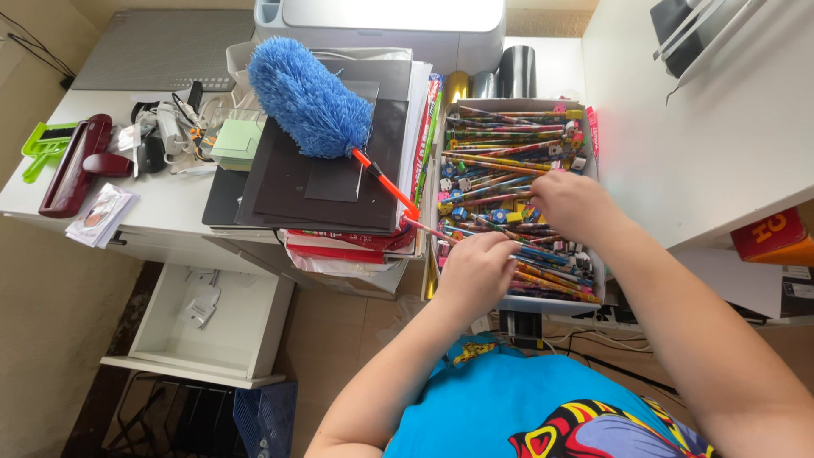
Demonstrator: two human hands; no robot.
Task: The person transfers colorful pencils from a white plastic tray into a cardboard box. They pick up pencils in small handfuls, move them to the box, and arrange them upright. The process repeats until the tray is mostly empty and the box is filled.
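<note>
With our left hand (476,270) pinched around a pencil (424,227) at the box's (599,273) near edge and our right hand (570,202) curled among the pencils, grip unclear, we risk tipping the overhanging box if we press.

Blue duster (307,96) lies atop dark boards (326,174).

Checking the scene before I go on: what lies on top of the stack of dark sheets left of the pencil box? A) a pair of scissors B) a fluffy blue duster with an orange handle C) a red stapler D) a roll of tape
B: a fluffy blue duster rests on the dark sheets, its orange handle pointing toward the box of pencils where both hands work.
</note>
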